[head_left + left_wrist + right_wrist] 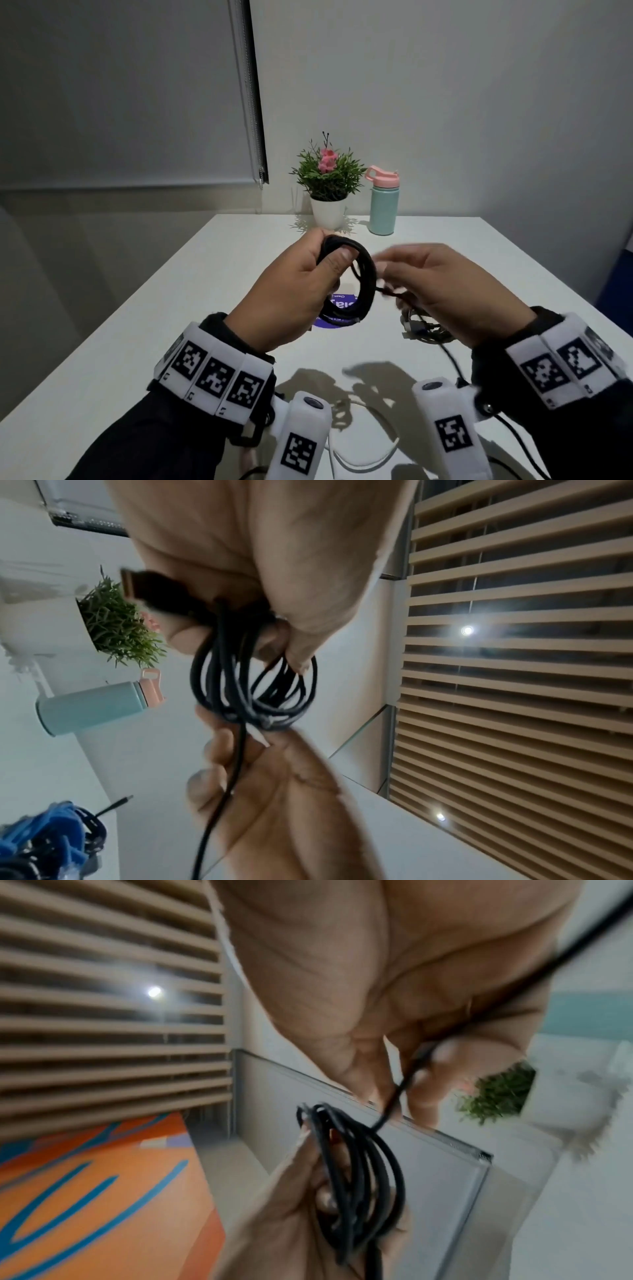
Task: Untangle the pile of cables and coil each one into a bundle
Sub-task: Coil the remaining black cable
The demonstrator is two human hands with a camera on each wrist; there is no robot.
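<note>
Two hands wind a black cable into a coil above a white desk.

The left hand point(291, 291) grips the coiled black cable point(363, 277), thumb pressed across the loops, and holds the ring upright over the desk point(171, 308). The right hand point(442, 291), blurred, pinches the cable's loose tail point(387, 291) just beside the coil, fingers curled around the strand. Below the right hand, a tangle of other cables point(424, 329) lies on the desk, with one black lead trailing toward the near edge. A round purple sticker point(337, 308) shows partly behind the coil. A potted plant point(328, 181) and a mint bottle with a pink lid point(383, 202) stand at the far edge.
</note>
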